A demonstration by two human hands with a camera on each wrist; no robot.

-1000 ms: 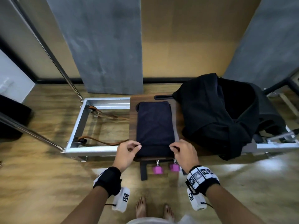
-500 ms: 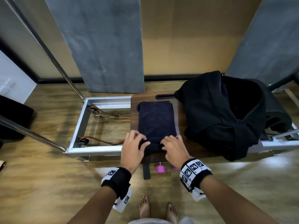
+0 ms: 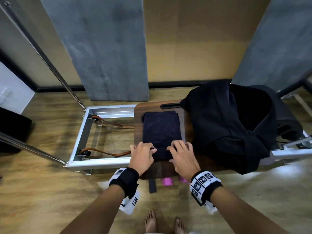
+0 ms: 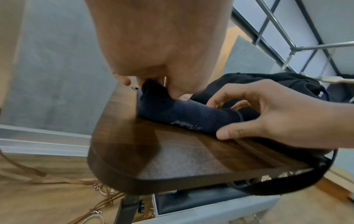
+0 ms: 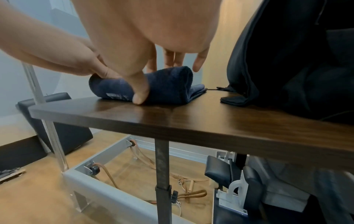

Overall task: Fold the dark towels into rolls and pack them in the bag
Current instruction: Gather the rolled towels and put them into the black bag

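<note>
A dark navy towel [image 3: 161, 127] lies lengthwise on the brown wooden table [image 3: 138, 115], and its near end is rolled into a thick roll [image 5: 168, 84]. My left hand [image 3: 143, 154] holds the roll's left end, thumb against the near side and fingers over the top. On the right end sits my right hand [image 3: 181, 153], its thumb [image 5: 138, 91] pressed to the roll's near side and its fingers arched over it. The black bag [image 3: 228, 124] slumps on the table just right of the towel, mouth facing up.
Left of the table a silver metal frame [image 3: 81, 137] with brown leather straps [image 3: 108, 152] stands on the wood floor. Pink weights [image 3: 166, 181] hang under the table's near edge. Slanted metal poles [image 3: 50, 53] cross the left side. My bare feet [image 3: 150, 220] are below.
Both hands have moved forward from the towel's near edge, rolling that end away from me. The roll has grown thicker and the flat part shorter.
</note>
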